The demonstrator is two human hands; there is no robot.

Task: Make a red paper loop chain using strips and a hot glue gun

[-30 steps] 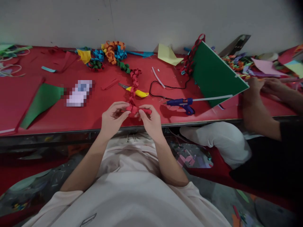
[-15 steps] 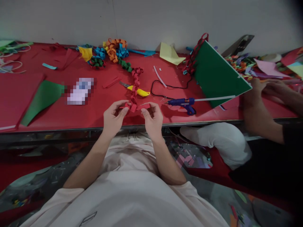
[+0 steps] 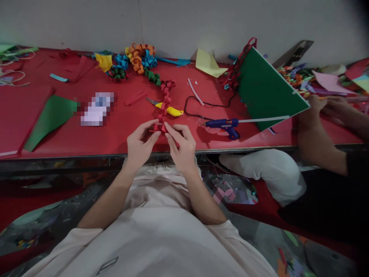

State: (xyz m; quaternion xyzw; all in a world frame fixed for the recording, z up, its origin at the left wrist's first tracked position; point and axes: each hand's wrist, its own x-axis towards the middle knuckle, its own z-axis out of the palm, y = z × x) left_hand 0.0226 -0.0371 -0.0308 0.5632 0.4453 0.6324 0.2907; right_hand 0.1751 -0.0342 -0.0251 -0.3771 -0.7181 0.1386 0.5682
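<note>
Far left, near the back edge of the red table [image 3: 86, 138]: loose paper loops [image 3: 13, 77]. A little right, toward the front edge, a green paper sheet [image 3: 47, 119] lying flat, then a blurred pale object [image 3: 96, 108].

At the middle of the front edge, left hand [image 3: 141, 144] with thumb and fingers [image 3: 152, 135] pinched on the near end of a red folded paper chain [image 3: 162, 115]; grip closed on the paper, not on anything else. Just right of it, touching the same end, right hand [image 3: 182, 147], fingers [image 3: 170, 130] pressed down over the red strip, likewise closed on the chain. Chain end caught between both sets of fingers, raised slightly off the table; rest of the chain running away toward the back edge, changing to green, orange and blue links [image 3: 138, 61] near the wall. Yellow-handled scissors [image 3: 168, 110] lying under or just beside the chain, beyond the hands.

Further right: black cord [image 3: 201, 104], blue glue gun [image 3: 223, 125] near the front edge, a yellow sheet [image 3: 209, 63] at the back edge, a green board [image 3: 265, 92] propped at a tilt. At the right end, another person's hands [image 3: 323, 109] resting among coloured paper scraps [image 3: 294, 77].

Behind the table, a plain pale wall [image 3: 184, 23]. Below the front edge, scraps on a dark floor [image 3: 230, 190].
</note>
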